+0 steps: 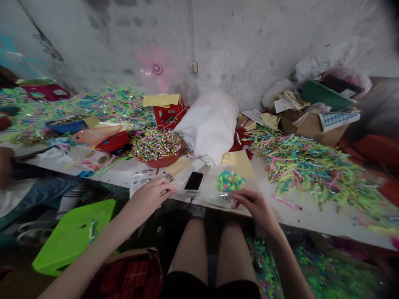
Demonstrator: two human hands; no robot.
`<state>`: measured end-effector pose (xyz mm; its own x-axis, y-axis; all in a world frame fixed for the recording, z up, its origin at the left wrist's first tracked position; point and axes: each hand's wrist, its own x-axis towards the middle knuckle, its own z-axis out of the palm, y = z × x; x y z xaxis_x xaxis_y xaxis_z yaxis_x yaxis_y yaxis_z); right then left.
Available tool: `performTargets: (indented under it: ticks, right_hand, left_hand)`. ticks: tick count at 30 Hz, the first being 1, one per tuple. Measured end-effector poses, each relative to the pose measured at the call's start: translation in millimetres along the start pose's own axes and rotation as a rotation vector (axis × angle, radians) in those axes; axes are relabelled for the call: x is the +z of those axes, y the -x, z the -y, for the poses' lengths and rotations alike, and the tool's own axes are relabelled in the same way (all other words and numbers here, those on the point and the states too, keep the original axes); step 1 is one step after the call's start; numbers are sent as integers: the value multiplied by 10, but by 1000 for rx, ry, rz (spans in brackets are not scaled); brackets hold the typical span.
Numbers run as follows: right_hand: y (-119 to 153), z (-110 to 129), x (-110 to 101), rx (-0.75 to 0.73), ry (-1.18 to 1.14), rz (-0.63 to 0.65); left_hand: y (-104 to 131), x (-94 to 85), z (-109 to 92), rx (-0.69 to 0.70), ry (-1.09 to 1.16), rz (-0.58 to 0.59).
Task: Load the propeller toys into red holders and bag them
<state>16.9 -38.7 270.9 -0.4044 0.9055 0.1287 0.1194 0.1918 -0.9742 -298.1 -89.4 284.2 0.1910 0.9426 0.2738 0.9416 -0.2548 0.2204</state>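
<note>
Bag (231,181) at right hand (255,204), left grip unclear

Clear bag of small green/blue pieces sits near the front edge of the worktop (199,200). Likely light, soft, slippery film, contents shifting; best held by a flat edge, clear of the bulge. Right hand pinches its near right edge, thumb to fingers, forearm angled in from low right. Left hand (150,195) reaches in from low left, palm down, fingertips bunched; can't tell if they hold film. Phone (193,181) lies between hands. Beyond: bead-filled bowl (157,160) left, strand heap (318,170) right, white sack (210,122) by the wall (249,45).
</note>
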Motion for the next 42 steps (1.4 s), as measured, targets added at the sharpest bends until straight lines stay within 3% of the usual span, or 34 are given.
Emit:
performTargets:
  ticks: [3, 8, 11, 13, 15, 19, 22, 24, 26, 31, 34, 37, 40, 42]
  right_hand:
    - [33, 37, -108, 25, -25, 4]
    - [58, 4, -214, 24, -34, -96]
    - [76, 6, -227, -11, 20, -173]
    - [94, 28, -174, -58, 75, -224]
    - [114, 62, -55, -88, 134, -219]
    - [149, 119, 263, -87, 196, -85]
    - [184, 139, 365, -77, 203, 2]
    - [228, 151, 323, -68, 201, 41]
    - [291, 155, 228, -50, 169, 98]
    - [485, 35, 30, 48, 186, 342]
    - [564, -78, 2, 78, 264, 339]
    - [597, -134, 8, 27, 367, 266]
    - [598, -142, 38, -46, 455, 232]
    - [595, -144, 75, -88, 498, 228]
  left_hand:
    - [5, -74, 59, 37, 50, 161]
    - [-2, -144, 159, 138, 151, 380]
    - [-5, -89, 154, 113, 188, 383]
    - [-14, -59, 16, 8, 214, 256]
    - [-35, -48, -252, -85, 307, 167]
    - [-127, 9, -895, -24, 655, 360]
    - [-209, 144, -1130, -19, 792, 545]
    - [-239, 240, -1144, -65, 914, 633]
    - [-241, 305, -1102, -121, 1027, 628]
    - [-161, 354, -985, -224, 1039, 382]
    - [-89, 378, -925, -268, 1031, 325]
    - [-30, 346, -891, -263, 998, 417]
    - [-8, 231, -919, -159, 880, 550]
    - [-13, 155, -964, -100, 770, 575]
